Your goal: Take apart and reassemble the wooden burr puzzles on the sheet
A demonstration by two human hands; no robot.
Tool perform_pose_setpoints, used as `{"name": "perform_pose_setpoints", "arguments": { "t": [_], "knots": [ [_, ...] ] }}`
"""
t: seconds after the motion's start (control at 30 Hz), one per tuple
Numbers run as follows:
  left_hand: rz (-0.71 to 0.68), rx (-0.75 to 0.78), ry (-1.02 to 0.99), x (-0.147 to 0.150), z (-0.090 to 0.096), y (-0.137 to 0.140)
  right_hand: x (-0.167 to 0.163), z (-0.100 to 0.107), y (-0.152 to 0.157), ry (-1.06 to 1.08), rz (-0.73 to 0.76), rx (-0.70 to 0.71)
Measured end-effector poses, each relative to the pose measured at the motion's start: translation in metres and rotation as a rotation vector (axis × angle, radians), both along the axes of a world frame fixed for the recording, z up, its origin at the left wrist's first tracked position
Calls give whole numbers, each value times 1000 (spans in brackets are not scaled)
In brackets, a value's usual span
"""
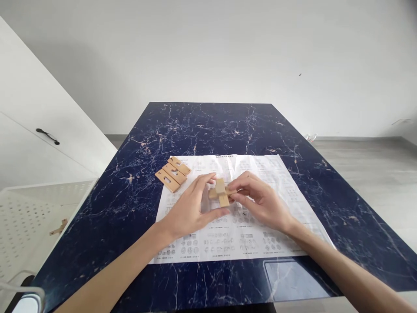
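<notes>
A small wooden interlocking puzzle, made of crossed pale blocks, is held just above a printed sheet. My right hand pinches its right-hand arm between thumb and fingers. Curved around the puzzle's left side is my left hand, its thumb and fingers apart, with a gap between them and the wood. On the sheet's far left corner lie several flat wooden pieces, side by side, numbered and with slots cut in them. Small drawings and text cover the creased white sheet.
The dark blue marbled table extends to the wall. At left, a white perforated basket has a wooden piece in it, below a white cabinet. A rectangular panel is at the table's near edge.
</notes>
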State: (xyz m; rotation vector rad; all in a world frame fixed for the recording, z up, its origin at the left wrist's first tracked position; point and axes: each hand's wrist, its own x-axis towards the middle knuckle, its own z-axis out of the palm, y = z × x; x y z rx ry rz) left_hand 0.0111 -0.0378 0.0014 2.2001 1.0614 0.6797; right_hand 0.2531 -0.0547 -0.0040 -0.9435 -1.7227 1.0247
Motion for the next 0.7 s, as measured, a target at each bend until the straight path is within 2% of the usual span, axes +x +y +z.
{"name": "perform_pose_setpoints", "arguments": {
  "t": [0.1,0.2,0.37,0.43,0.7],
  "knots": [
    [-66,-123,-49,1,4,-2,-3,2,-5,46,68,-36],
    [-56,-131,-109,2,6,-2,-3,4,-7,27,48,-33],
    [-79,-112,-154,2,5,-1,0,3,-8,-219,-12,176],
    [-90,-121,-176,1,5,-1,1,2,-8,-259,-8,201],
    [-183,-141,-209,0,11,-1,0,9,-8,-315,153,57]
  ]
}}
